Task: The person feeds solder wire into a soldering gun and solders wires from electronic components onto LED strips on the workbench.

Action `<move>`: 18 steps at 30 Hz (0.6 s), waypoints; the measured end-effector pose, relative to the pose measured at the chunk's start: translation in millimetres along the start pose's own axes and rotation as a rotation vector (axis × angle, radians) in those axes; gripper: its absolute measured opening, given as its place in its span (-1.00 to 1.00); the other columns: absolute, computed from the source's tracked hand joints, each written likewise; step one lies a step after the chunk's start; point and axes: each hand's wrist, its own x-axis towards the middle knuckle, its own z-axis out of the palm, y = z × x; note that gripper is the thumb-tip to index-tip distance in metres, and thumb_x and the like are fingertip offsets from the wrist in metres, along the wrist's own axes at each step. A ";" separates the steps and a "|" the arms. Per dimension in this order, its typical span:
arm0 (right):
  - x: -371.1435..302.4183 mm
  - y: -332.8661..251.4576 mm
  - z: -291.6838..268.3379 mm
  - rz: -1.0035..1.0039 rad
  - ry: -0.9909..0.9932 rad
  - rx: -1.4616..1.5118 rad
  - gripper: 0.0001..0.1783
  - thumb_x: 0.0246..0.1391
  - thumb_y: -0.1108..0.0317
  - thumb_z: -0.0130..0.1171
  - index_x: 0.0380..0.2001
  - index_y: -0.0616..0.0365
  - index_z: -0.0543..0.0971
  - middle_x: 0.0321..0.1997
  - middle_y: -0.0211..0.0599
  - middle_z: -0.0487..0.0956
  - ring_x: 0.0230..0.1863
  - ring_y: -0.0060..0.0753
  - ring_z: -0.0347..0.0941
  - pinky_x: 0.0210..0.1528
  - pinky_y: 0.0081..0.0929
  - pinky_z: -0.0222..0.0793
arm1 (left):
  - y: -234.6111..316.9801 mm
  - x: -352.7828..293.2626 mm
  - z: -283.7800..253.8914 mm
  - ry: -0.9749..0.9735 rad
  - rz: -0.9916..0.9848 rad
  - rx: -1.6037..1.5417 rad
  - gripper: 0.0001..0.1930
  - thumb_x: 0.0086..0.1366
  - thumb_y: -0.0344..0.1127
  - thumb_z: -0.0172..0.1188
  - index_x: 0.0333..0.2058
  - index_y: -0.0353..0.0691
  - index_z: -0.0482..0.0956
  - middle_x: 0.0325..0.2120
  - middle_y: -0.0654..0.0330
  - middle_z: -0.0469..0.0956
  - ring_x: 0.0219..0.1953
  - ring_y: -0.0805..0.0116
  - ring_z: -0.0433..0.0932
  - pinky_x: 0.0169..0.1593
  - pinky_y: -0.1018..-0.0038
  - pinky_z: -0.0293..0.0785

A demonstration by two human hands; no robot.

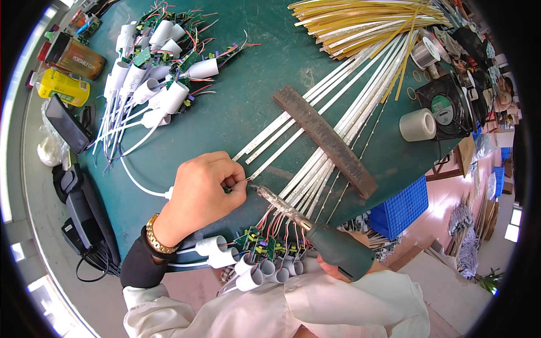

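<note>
My left hand [205,183] is closed in a pinch at the near end of a white LED strip [276,150]. What its fingertips grip is mostly hidden; a thin wire end seems to show there. In my right hand [331,270] is a soldering iron [338,249] with a dark green handle. Its worn metal barrel points left, and the tip is close to my left fingertips. A rusty metal bar [324,138] lies across the white strips. Below the iron, red and white wires rise from green circuit boards [267,246] with white cylindrical housings [248,279].
At upper left are piled white housings [174,97] with boards and cables. Yellow and white strips [366,25] fan out at the top right. A solder spool [424,53], a fan [445,107] and a white roll [417,125] stand right. Beyond the table edge is a blue crate [399,208].
</note>
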 end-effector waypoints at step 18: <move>-0.2 8.5 11.3 -0.161 0.157 -0.230 -0.76 -0.06 0.34 0.30 -0.29 0.16 0.58 -0.37 -0.29 0.59 -0.37 -0.37 0.55 -0.35 -0.50 0.45 | -2.0 -1.8 -0.6 -0.012 0.034 0.048 -0.91 -0.08 -0.57 0.28 -0.55 -0.28 0.57 -0.61 0.25 0.48 -0.59 0.48 0.52 -0.48 0.58 0.46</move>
